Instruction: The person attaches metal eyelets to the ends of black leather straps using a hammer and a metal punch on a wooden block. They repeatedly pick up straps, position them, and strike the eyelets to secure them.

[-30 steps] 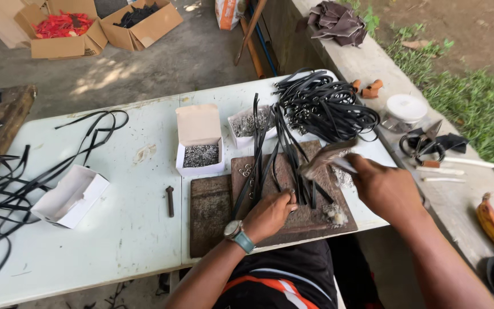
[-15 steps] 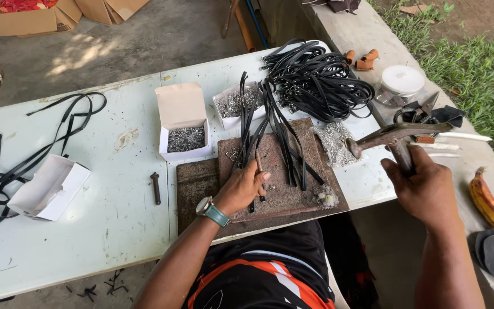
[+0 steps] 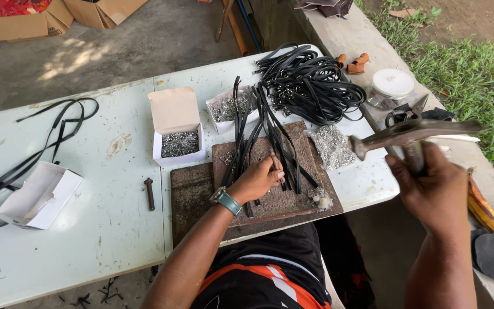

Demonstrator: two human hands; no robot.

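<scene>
My left hand (image 3: 257,181), with a teal watch at the wrist, pinches a small metal punch upright on a black strap (image 3: 275,150) lying on the dark work slab (image 3: 192,191). My right hand (image 3: 430,189) grips a hammer (image 3: 413,133) raised to the right of the slab, its head level with the table's edge. Several black straps fan across the slab toward the far side.
A big tangle of black straps (image 3: 310,86) lies at the table's far right. An open white box of rivets (image 3: 177,129), a bag of metal fittings (image 3: 331,146), a loose bolt (image 3: 149,193) and another white box (image 3: 38,194) sit on the white table (image 3: 87,229). Bananas (image 3: 487,209) rest on the concrete ledge.
My right hand has lifted the hammer up and away to the right of the slab. My left hand stays on the strap with the punch.
</scene>
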